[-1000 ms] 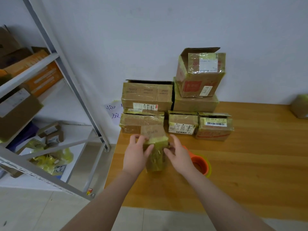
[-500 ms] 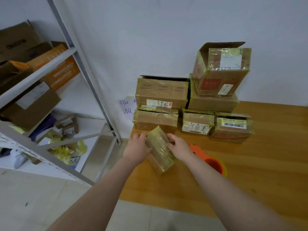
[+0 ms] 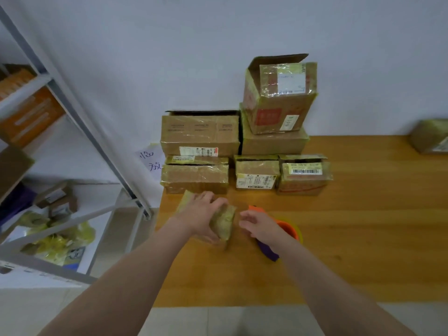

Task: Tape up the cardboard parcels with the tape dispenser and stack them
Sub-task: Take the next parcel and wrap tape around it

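Right, left-hand fingers (image 3: pixel 214 202) are curled over the top of the small taped parcel (image 3: pixel 224 224), thumb tucked round its near side, so the left hand (image 3: pixel 201 212) has a firm grip on it. The parcel sits tilted, low over the wooden table (image 3: pixel 363 238) near its left end; motion blur hides whether it touches the wood. Just beside it, right-hand fingers (image 3: pixel 244 219) hang loosely bent and slightly apart, holding nothing. The right hand (image 3: pixel 258 225) hovers in front of the orange tape dispenser (image 3: pixel 288 229), whose purple handle (image 3: pixel 269 253) pokes out below the wrist.

Behind, against the wall, taped parcels are stacked: a flat parcel (image 3: pixel 196 177) under a wide parcel (image 3: pixel 200 132), two small labelled parcels (image 3: pixel 257 174) alongside, and an open-flapped box (image 3: pixel 278 95) topmost. Metal shelving (image 3: pixel 72 105) stands left.
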